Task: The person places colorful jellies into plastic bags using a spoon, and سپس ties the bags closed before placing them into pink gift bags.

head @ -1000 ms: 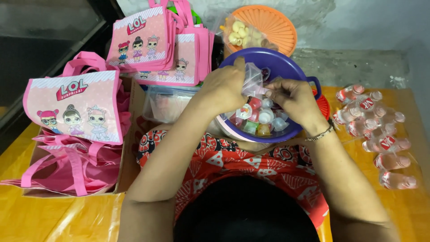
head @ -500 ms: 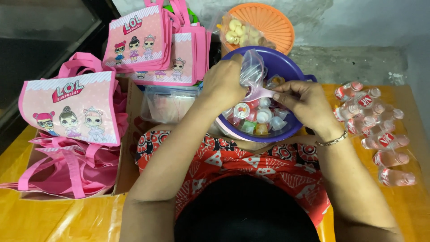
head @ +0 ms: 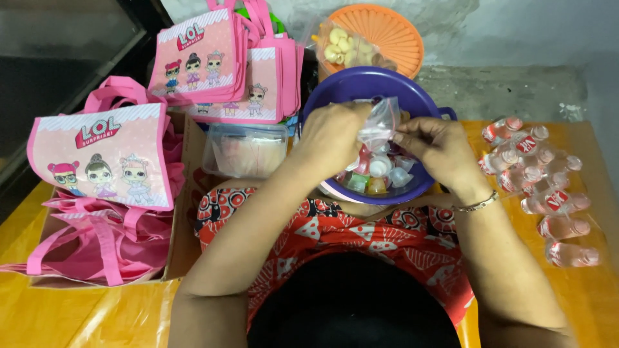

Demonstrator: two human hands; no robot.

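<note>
My left hand (head: pixel 334 138) and my right hand (head: pixel 437 149) both pinch a small clear plastic bag (head: pixel 380 122) above a purple basin (head: pixel 361 85). The basin rests on my lap and holds several small jelly cups (head: pixel 376 175) in red, green, orange and white. The bag is crumpled between my fingers; what is inside it cannot be made out. A thin bracelet (head: pixel 476 206) circles my right wrist.
Pink cartoon tote bags stand at the left (head: pixel 103 154) and back (head: pixel 213 61), with more in a cardboard box (head: pixel 175 254). A clear lidded tub (head: pixel 246 149) sits beside the basin. An orange basket (head: pixel 387 32) holds snack packs. Several small drink bottles (head: pixel 545 187) lie at the right.
Both hands have lifted slightly from the jelly cups and now work the clear bag higher over the basin. The camera view has shifted a little downward.
</note>
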